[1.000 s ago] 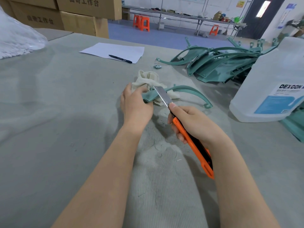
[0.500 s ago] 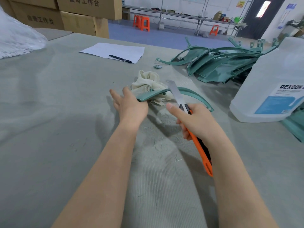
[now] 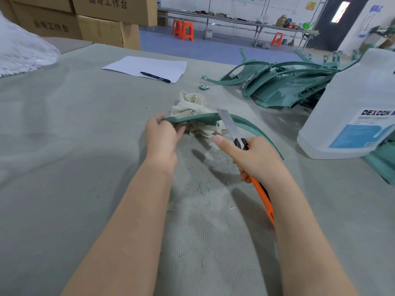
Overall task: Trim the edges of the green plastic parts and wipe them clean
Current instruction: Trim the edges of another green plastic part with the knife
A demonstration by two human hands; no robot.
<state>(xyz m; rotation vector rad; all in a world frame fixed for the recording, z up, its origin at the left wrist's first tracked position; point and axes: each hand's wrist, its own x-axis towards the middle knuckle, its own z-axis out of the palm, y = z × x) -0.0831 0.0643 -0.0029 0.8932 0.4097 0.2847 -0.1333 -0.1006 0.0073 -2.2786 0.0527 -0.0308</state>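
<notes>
Nearest me, the grey worktop [image 3: 64, 146] is littered w/ thin pale shavings [image 3: 203, 189] between my forearms, so I judge trimming is well underway. My right hand [image 3: 254, 159] is clenched round the orange utility knife [image 3: 263, 195], thumb stretched fwd beside the long extended blade. A bit farther and to the left, my left hand [image 3: 162, 135] pinches the left end of the curved green part [image 3: 196, 119], lifted off the worktop. Its long arc sweeps right and back toward me, passing behind the right hand. The blade tip meets the part's edge approx mid-length; can't tell if it's actually biting.

To do this cut well:
- Lay the blade shallow and take thin passes.
- Follow the curve and stroke away from the left hand.
- Thumb clear of the cutting edge; that much blade out can flex.

The crumpled cream rag [image 3: 192, 103] sits just behind the part, handy for the wipe. The big translucent jug [image 3: 352, 107] stands to the right. Farther right is the pile of green parts [image 3: 288, 82], and far left of it a paper [image 3: 147, 67] w/ a pen [image 3: 155, 77].
</notes>
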